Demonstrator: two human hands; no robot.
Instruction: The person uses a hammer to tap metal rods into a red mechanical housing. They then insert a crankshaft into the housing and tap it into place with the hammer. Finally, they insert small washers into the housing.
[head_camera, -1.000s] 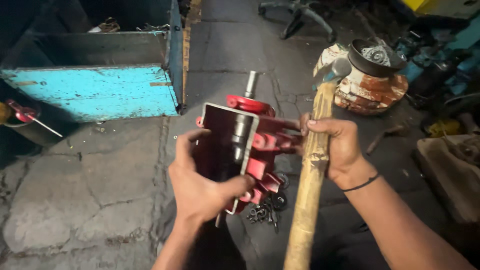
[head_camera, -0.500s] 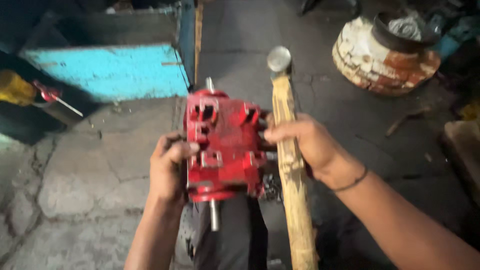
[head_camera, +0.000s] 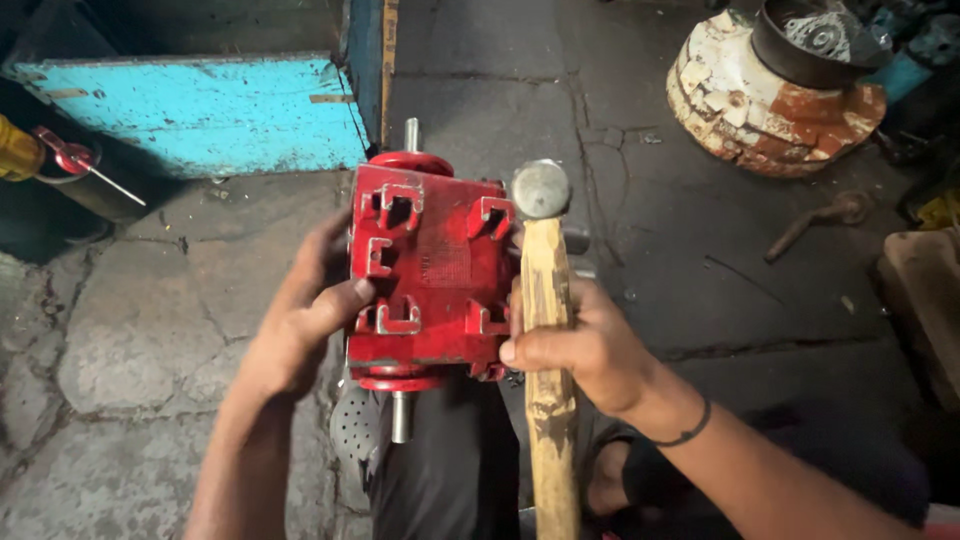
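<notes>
A red cast-metal housing (head_camera: 430, 270) with slotted lugs on its face and a steel shaft through it sits over my lap. My left hand (head_camera: 300, 320) grips its left side, thumb on the face. My right hand (head_camera: 585, 345) is closed around the wooden handle of a hammer (head_camera: 545, 330) and also presses against the housing's right edge. The hammer's round metal head (head_camera: 541, 188) points away from me, beside the housing's top right corner.
A turquoise metal box (head_camera: 200, 110) stands at the far left on the cracked concrete floor (head_camera: 130, 330). A rusty white drum-shaped part (head_camera: 775, 90) sits far right, a small tool (head_camera: 815, 222) near it. A red-handled tool (head_camera: 75, 160) lies at the left edge.
The housing has been turned from edge-on to face-up and squared in both hands. The hammer shifted closer against its right side, and the view has dropped nearer.
</notes>
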